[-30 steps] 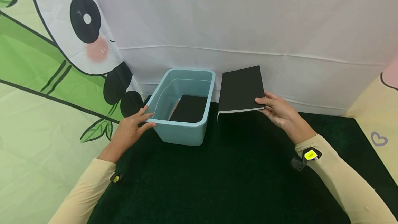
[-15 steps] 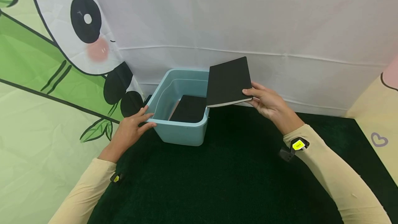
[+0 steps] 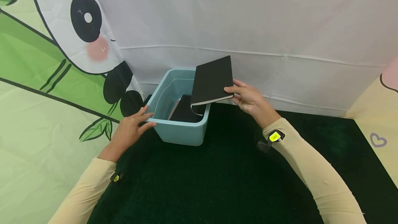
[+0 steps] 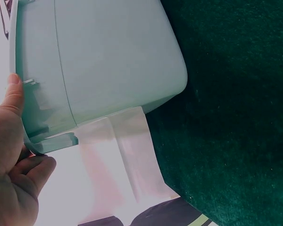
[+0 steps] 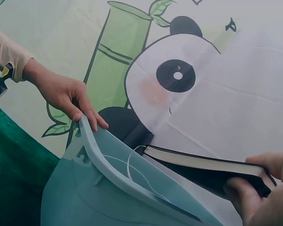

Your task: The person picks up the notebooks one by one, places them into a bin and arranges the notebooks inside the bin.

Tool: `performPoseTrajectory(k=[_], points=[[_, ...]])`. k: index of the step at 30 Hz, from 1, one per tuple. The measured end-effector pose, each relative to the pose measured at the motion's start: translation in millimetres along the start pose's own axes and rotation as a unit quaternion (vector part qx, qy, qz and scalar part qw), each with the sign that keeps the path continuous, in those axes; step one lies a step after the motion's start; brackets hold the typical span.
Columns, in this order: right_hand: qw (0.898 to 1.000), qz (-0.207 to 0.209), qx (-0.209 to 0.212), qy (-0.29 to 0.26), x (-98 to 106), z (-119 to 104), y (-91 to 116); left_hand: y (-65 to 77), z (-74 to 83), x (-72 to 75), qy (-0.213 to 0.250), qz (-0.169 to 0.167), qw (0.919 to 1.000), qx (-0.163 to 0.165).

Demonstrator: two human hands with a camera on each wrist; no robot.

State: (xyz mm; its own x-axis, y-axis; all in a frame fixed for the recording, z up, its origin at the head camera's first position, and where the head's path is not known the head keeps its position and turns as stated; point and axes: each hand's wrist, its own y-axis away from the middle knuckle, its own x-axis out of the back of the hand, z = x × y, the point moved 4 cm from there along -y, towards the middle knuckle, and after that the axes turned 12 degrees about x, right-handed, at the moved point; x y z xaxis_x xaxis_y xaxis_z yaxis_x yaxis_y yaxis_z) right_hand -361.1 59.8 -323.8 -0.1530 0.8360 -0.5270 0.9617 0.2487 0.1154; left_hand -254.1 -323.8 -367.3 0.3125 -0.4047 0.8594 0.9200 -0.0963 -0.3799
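Note:
A black notebook (image 3: 212, 80) with pale page edges is held up over the right side of a light blue plastic bin (image 3: 177, 132). My right hand (image 3: 250, 101) pinches its near right corner, thumb on top and fingers beneath. A thin white ribbon hangs from the notebook, clear in the right wrist view. Inside the bin lies another black book (image 3: 181, 111), partly hidden by the held one. At the bin's near left corner my left hand (image 3: 132, 130) grips the rim, thumb and fingers on either side, as the left wrist view also shows.
Dark green cloth (image 3: 217, 182) covers the table. Behind the bin hangs a white fabric backdrop (image 3: 264, 27), with a printed panda and bamboo at left. A dark object (image 3: 147, 99) shows partly behind the bin's left side.
My right hand has carried the notebook leftward, from beside the bin to above its right part. The left hand and the bin have stayed in place.

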Motion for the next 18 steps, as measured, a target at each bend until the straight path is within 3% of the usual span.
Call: performPoseTrajectory(k=[8, 18], points=[[1.0, -0.013, 0.002, 0.004, -20.1, 12.7, -11.9, -0.3, -0.6, 1.3, 0.002, 0.0, 1.0, -0.001], [1.0, 0.001, -0.003, 0.009, -37.7, 34.4, -27.6, 1.1, -2.6, 2.3, 0.001, 0.0, 1.0, -0.001]])
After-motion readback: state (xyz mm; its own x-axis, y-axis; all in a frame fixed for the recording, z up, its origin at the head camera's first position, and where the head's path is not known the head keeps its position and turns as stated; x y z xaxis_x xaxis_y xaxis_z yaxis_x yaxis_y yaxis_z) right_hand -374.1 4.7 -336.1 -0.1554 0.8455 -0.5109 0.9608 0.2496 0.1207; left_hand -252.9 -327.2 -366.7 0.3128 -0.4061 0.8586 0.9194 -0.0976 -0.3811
